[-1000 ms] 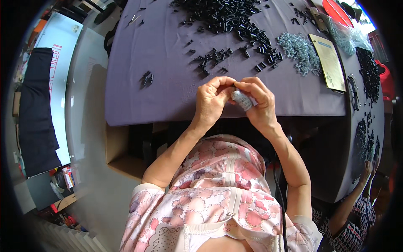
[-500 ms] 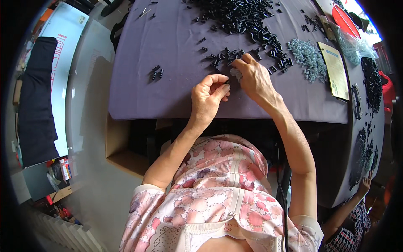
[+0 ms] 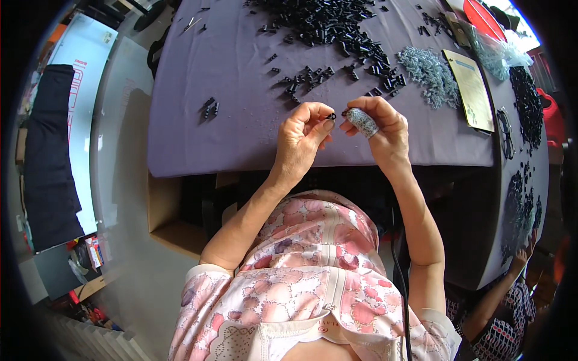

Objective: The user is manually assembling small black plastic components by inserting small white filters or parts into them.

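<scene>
Above the front part of the purple cloth-covered table (image 3: pixel 241 138), my two hands face each other, a small gap between them. My left hand (image 3: pixel 298 137) pinches a small black plastic piece (image 3: pixel 332 116) between thumb and forefinger. Opposite it, my right hand (image 3: pixel 390 129) is closed at the fingertips on another small dark piece (image 3: pixel 345 112), mostly hidden. A speckled grey wrap (image 3: pixel 363 123) covers the right thumb. Just beyond the hands lies a loose scatter of black plastic pieces (image 3: pixel 307 80), with a large heap of them (image 3: pixel 319 24) farther back.
Right of the heap lie a pile of translucent grey pieces (image 3: pixel 430 75), a yellowish card (image 3: pixel 469 90) and glasses (image 3: pixel 506 132). A few black pieces (image 3: pixel 209 108) sit apart at left. A clear bag (image 3: pixel 497 57) stands far right. Another person's arm (image 3: pixel 497 298) shows at lower right.
My right hand has come back from the scattered black pieces toward my left hand, now with a small dark piece at its fingertips. My left hand keeps its pinch. The whole view has shifted slightly.
</scene>
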`<state>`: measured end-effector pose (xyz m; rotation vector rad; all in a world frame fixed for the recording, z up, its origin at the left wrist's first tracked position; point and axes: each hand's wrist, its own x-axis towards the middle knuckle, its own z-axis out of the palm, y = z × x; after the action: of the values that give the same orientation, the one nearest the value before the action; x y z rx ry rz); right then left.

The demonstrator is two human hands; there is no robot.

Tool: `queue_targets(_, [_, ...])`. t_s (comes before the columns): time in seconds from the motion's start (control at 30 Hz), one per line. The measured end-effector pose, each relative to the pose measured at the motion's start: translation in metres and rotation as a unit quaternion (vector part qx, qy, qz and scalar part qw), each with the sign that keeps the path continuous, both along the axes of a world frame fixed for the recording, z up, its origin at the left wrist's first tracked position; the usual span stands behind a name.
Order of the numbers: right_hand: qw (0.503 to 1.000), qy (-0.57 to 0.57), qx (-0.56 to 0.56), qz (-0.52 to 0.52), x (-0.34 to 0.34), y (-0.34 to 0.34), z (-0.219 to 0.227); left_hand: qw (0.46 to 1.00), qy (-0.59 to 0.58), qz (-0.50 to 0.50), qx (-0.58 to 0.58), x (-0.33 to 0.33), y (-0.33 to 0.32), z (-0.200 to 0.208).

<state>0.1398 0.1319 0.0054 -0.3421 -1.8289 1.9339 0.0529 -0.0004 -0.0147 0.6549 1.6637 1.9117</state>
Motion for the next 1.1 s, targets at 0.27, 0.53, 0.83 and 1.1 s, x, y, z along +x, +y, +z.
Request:
queue_targets(0.27, [0.998, 0.011, 0.057, -0.023, 0.015, 0.008, -0.006, 0.999, 0.034, -0.026, -0.022, 0.008, 0.015, 0.012])
queue_targets(0.53, [0.998, 0.016, 0.022, -0.048, 0.020, 0.006, -0.004, 0.999, 0.029, -0.039, 0.005, 0.008, 0.022, 0.020])
queue_targets(0.83, [0.998, 0.043, -0.027, -0.046, 0.022, 0.000, 0.004, 0.960, -0.206, -0.070, 0.178, 0.009, 0.032, 0.016])
queue_targets(1.1, [0.997, 0.043, -0.022, -0.059, 0.022, 0.003, 0.002, 0.940, -0.262, -0.039, 0.214, 0.013, 0.039, 0.017])
